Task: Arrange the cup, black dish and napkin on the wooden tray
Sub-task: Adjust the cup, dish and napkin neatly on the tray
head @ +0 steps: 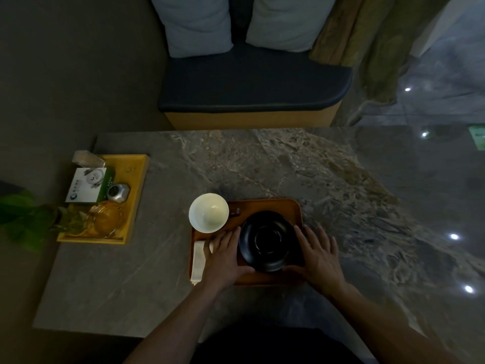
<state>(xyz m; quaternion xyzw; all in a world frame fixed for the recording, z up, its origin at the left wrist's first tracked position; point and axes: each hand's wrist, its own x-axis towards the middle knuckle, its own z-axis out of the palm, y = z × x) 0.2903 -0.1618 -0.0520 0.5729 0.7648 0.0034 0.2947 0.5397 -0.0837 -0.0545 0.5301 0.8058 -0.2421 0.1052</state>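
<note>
A brown wooden tray (pixel 273 206) lies on the stone table near its front edge. The white cup (pixel 208 212) stands at the tray's far left corner. A round black dish (pixel 267 241) sits in the tray's middle right. The folded white napkin (pixel 198 260) lies along the tray's left side, partly under my left hand (pixel 225 256). That hand rests flat with its fingers apart, the thumb against the dish's near left rim. My right hand (pixel 319 254) lies spread on the dish's right side, its thumb at the near rim. Both hands cup the dish from its sides.
A yellow tray (pixel 137 185) at the table's left holds a white and green box, a small metal object, a glass pot and a clear container. Green leaves (pixel 23 219) hang beside it. A bench with a dark cushion (pixel 252 85) and two pillows stands behind the table.
</note>
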